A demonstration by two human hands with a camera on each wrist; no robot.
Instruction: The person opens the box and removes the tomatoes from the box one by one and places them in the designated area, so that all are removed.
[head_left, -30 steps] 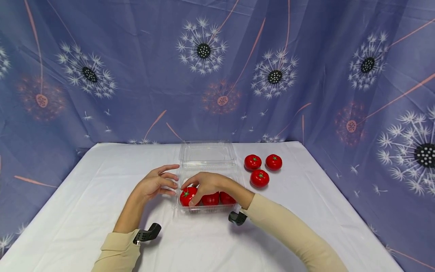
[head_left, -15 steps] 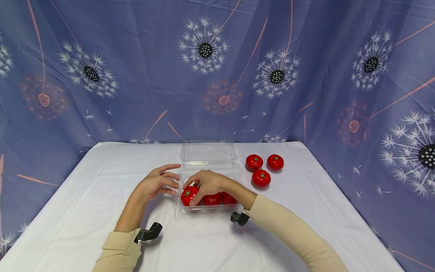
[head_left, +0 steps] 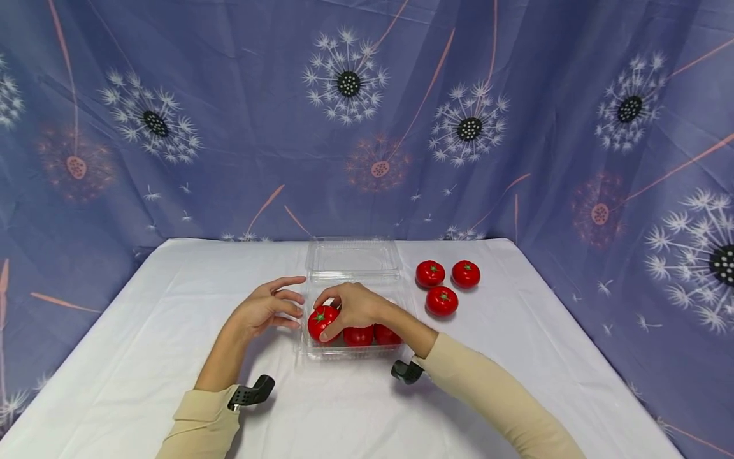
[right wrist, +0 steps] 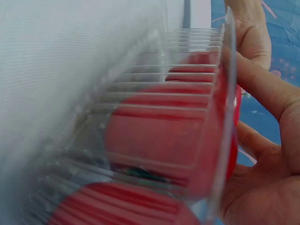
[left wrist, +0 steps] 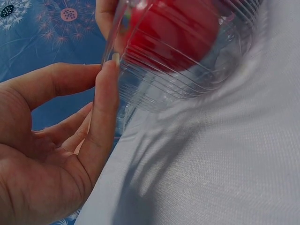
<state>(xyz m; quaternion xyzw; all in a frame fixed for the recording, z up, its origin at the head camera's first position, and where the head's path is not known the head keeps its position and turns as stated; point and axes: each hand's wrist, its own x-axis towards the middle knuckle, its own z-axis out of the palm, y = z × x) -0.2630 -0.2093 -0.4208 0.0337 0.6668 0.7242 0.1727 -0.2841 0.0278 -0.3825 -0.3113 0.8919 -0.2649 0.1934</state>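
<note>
Tomato (head_left: pixel 321 320) gripped by right hand (head_left: pixel 352 306) w/ curled fingers; left hand (head_left: pixel 265 310) relaxed, fingertips touching clear container (head_left: pixel 395 288).

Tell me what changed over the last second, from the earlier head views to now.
The right hand, gripping the leftmost tomato, has raised it slightly within the clear container, so it sits higher than the two tomatoes beside it. The left hand stays against the container's left side, and the three loose tomatoes have not moved.

open lid (head_left: pixel 352 257) behind, loose tomatoes (head_left: pixel 442 301) right
</note>
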